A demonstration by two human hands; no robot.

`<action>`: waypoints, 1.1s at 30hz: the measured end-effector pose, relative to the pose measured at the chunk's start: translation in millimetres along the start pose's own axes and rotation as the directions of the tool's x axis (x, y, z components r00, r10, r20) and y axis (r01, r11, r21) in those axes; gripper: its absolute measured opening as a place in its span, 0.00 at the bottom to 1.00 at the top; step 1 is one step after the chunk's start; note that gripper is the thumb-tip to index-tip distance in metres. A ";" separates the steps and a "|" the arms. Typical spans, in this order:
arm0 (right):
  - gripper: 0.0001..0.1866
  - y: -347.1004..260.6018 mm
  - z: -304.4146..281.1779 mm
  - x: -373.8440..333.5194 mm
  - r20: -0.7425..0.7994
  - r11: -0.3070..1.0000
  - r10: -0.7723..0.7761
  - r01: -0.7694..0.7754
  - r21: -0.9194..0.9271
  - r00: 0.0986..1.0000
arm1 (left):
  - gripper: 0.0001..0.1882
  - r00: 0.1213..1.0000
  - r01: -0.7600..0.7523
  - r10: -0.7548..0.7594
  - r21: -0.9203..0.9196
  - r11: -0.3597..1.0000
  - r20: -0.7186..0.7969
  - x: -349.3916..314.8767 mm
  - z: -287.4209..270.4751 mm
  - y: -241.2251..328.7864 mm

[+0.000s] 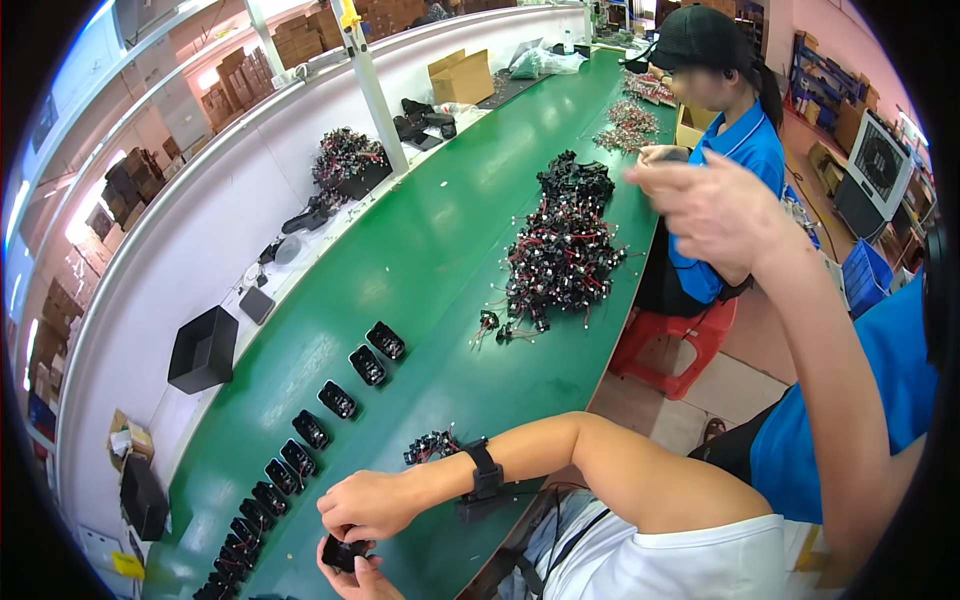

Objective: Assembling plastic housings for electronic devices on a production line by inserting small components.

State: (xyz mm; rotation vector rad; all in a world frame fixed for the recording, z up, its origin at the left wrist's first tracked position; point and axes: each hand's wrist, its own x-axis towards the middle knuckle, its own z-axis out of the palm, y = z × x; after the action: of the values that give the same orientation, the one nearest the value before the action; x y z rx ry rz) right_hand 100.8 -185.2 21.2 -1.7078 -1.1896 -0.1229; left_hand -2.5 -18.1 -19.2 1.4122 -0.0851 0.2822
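While the left hand [366, 585] grips a black case [343, 553] over the green table [450, 230], the right hand [368, 503] bends its fingers onto the case's top, tips partly hidden. Beyond them, similar cases [311, 429] form a slanting row; a small wired cluster [430, 447] lies near the right wrist.

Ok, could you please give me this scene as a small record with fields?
Left hand: holds a small black plastic part
Right hand: fingertips at that part's upper edge; exact grip unclear
Surface: long green worktable
Line: small black rounded-rectangular housings, running toward the lower left
Large heap: black parts with red wires, farther along the table
Small heap: similar wired parts, near the black wrist band
People: two co-workers in blue shirts, at right
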 end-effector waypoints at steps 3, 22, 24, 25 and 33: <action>0.05 -1.1 -1.7 1.6 -0.003 1.000 -0.012 0.012 0.021 1.000 | 0.25 0.997 0.064 -0.066 -0.063 0.996 -0.042 -0.3 -1.1 0.2; 0.04 -7.1 -7.4 7.6 0.119 0.969 -0.146 0.118 0.219 0.982 | 0.25 0.955 0.216 -0.243 -0.161 0.963 -0.171 -5.8 -1.1 -3.3; 0.05 -4.3 -23.1 3.1 0.134 0.993 -0.082 0.069 0.100 0.988 | 0.24 0.979 0.140 -0.157 -0.134 0.981 -0.129 3.0 1.2 -34.0; 0.05 -6.5 -28.7 3.7 0.140 0.996 -0.071 0.063 0.063 0.988 | 0.26 0.979 0.194 -0.200 -0.111 0.975 -0.050 -2.1 -3.2 -36.0; 0.07 -33.3 -19.5 9.2 0.214 0.988 -0.152 0.157 -0.006 0.965 | 0.34 0.988 0.113 -0.083 -0.238 0.965 0.132 -8.2 0.8 -5.3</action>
State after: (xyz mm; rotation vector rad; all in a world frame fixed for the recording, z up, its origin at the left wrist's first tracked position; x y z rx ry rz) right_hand 88.8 -193.9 58.1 -1.6782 -1.4863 -0.0495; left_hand -9.1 -20.7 -26.0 1.1828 -0.1439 0.0992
